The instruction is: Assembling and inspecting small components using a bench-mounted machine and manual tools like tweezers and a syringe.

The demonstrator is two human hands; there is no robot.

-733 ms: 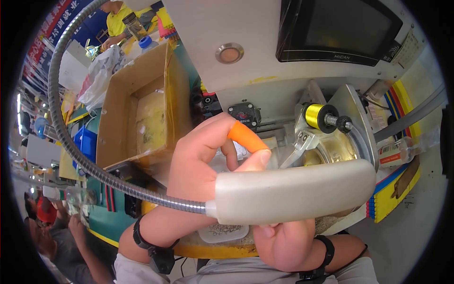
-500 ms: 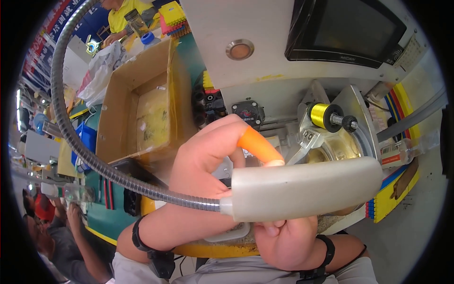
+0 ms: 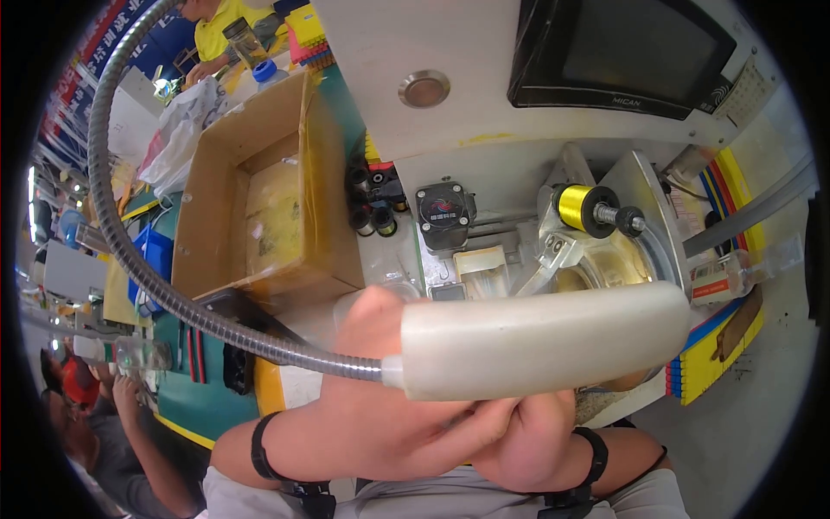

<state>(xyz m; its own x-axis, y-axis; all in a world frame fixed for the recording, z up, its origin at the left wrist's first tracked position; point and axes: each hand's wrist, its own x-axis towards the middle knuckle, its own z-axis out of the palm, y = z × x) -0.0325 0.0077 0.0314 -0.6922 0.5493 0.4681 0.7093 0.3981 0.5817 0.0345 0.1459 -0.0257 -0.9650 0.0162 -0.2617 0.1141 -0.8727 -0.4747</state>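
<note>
A long white lamp head [image 3: 545,342] on a metal gooseneck [image 3: 130,238] covers much of the middle of the head view. Partly behind it, my left hand [image 3: 372,398] bends toward the right, its knuckles showing above the lamp's left end. Its thumb reaches below the lamp to my right hand [image 3: 538,432], which is curled closed. The two hands meet there, fingers pressed together; whatever they hold is hidden. Beyond the lamp a spool of yellow thread [image 3: 577,208] sits on a spindle of the machine, above a metal lever [image 3: 549,264].
An open cardboard box [image 3: 203,233] stands at left, with small dark thread spools [image 3: 372,221] beside it. A black motor block [image 3: 445,214] and a screen [image 3: 627,56] are on the machine. Yellow foam pieces [image 3: 705,363] lie at right. Other people [image 3: 99,441] work at left.
My left hand, with an orange finger cover, has drawn back from the machine toward my right hand. A small light-coloured tray and a hook-shaped piece now show where it was.
</note>
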